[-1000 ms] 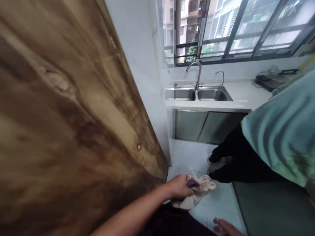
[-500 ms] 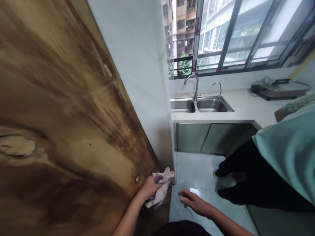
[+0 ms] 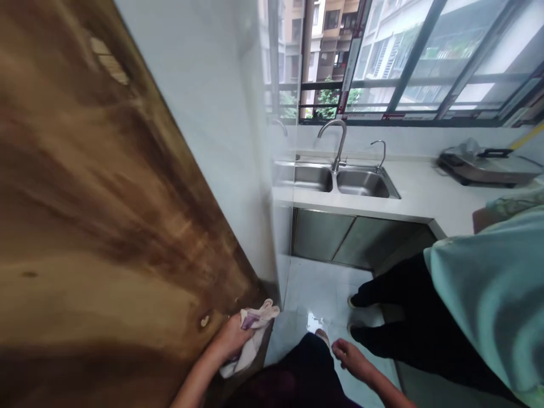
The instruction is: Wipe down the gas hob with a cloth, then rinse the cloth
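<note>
My left hand (image 3: 234, 336) is closed around a bunched white cloth (image 3: 255, 343) with a purple patch. Part of the cloth spills out past the fingers toward the floor. That hand is beside the lower edge of a large brown wood-grained surface (image 3: 140, 226) with dark streaks and knots. Lower right of centre, my right hand (image 3: 351, 358) hangs over the tiled floor with its fingers curled in. Nothing shows in it. My dark-clothed leg (image 3: 297, 362) and a shoe tip are between the two hands.
A co-worker in a light green top (image 3: 488, 289) and black trousers stands close on the right. A pale wall end (image 3: 212, 113) rises beside the wood surface. Beyond are a double sink (image 3: 363, 182) with taps, a white counter (image 3: 419, 198), an electric pan (image 3: 488, 167) and windows.
My view has shifted, with the wood surface now filling less of the frame. My leg has come into view between my hands. My right hand's fingers have curled in; the cloth stays in my left.
</note>
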Available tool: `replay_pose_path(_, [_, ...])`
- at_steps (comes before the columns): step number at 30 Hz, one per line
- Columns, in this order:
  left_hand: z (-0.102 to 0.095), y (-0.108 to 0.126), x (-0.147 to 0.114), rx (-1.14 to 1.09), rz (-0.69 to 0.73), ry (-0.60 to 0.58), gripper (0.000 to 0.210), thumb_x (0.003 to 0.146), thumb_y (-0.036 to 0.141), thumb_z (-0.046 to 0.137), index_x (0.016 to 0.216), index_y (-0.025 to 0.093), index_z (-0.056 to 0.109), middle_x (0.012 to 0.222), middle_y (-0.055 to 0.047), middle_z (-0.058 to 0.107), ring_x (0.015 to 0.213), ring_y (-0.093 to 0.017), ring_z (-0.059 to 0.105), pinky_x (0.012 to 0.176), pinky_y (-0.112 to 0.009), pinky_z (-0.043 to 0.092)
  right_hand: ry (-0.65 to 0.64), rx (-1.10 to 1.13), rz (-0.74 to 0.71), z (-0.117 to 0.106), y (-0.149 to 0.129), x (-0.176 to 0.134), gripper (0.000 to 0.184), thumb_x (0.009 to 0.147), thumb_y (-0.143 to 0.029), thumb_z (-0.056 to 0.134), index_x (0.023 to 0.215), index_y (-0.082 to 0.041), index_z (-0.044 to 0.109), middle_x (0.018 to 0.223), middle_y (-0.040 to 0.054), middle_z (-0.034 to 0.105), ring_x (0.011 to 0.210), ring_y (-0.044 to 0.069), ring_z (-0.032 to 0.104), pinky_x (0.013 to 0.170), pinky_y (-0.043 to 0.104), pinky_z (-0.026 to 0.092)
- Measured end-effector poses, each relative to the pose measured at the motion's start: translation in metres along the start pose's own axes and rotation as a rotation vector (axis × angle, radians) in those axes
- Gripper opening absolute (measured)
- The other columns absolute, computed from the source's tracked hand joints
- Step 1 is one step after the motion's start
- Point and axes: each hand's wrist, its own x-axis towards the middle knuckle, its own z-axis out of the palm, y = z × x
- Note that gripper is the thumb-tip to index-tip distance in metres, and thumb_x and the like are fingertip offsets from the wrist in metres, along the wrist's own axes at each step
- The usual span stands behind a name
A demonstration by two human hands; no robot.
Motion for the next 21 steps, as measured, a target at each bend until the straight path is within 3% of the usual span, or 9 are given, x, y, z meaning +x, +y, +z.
replay_pose_path(5, [0.031, 0.017, 0.039, 0.106, -0.114, 0.004, 0.041, 0.075, 0.019, 0.058, 0.112, 0.024, 0.073, 0.121, -0.002, 0.079, 0.119, -0.025, 0.070, 0.103, -0.026, 0.048, 0.010, -0.081, -0.030, -0.075, -0.018, 0.056, 0.031, 0.077, -0.047, 0.060, 0.061, -0.025, 0.045, 0.062, 0.0008, 0.054, 0.069, 0.022, 0.056, 0.075, 0.038, 0.047])
replay_pose_path(9, [0.081, 0.071, 0.098, 0.232, -0.155, -0.115, 0.030, 0.073, 0.021, 0.066, 0.100, 0.028, 0.075, 0.115, -0.002, 0.081, 0.116, -0.029, 0.071, 0.098, -0.031, 0.049, -0.012, -0.072, -0.074, -0.131, -0.066, 0.113, 0.030, 0.088, -0.042, 0.054, 0.064, -0.024, 0.050, 0.054, -0.0017, 0.051, 0.059, 0.017, 0.052, 0.074, 0.033, 0.044])
replay_pose_path(13, [0.114, 0.135, 0.163, 0.175, -0.089, -0.085, 0.023, 0.075, 0.028, 0.070, 0.097, 0.027, 0.076, 0.108, -0.002, 0.082, 0.111, -0.028, 0.073, 0.095, -0.032, 0.052, -0.108, -0.001, -0.193, -0.171, -0.136, 0.165, 0.045, 0.095, -0.050, 0.051, 0.061, -0.021, 0.060, 0.053, -0.0001, 0.056, 0.061, 0.017, 0.055, 0.074, 0.031, 0.045])
replay_pose_path(16, [0.112, 0.176, 0.207, 0.040, -0.014, 0.021, 0.036, 0.080, 0.027, 0.066, 0.115, 0.021, 0.074, 0.121, -0.006, 0.080, 0.117, -0.026, 0.071, 0.102, -0.031, 0.052, -0.082, 0.090, -0.287, -0.201, -0.173, 0.189, 0.044, 0.090, -0.058, 0.063, 0.068, -0.020, 0.065, 0.075, 0.0032, 0.068, 0.084, 0.021, 0.061, 0.085, 0.031, 0.046])
replay_pose_path(18, [0.103, 0.203, 0.234, -0.060, 0.038, 0.102, 0.045, 0.081, 0.027, 0.065, 0.124, 0.016, 0.071, 0.129, -0.009, 0.077, 0.121, -0.026, 0.069, 0.108, -0.033, 0.050, -0.039, 0.177, -0.310, -0.223, -0.182, 0.198, 0.047, 0.087, -0.067, 0.064, 0.088, -0.021, 0.071, 0.101, 0.0064, 0.072, 0.100, 0.023, 0.062, 0.091, 0.034, 0.047])
replay_pose_path(21, [0.089, 0.249, 0.271, -0.208, 0.114, 0.185, 0.054, 0.082, 0.035, 0.067, 0.131, 0.013, 0.068, 0.133, -0.012, 0.075, 0.125, -0.027, 0.068, 0.111, -0.037, 0.049, -0.047, 0.361, -0.280, -0.253, -0.186, 0.203, 0.075, 0.090, -0.087, 0.042, 0.129, -0.026, 0.062, 0.128, 0.0102, 0.068, 0.103, 0.022, 0.067, 0.086, 0.038, 0.053])
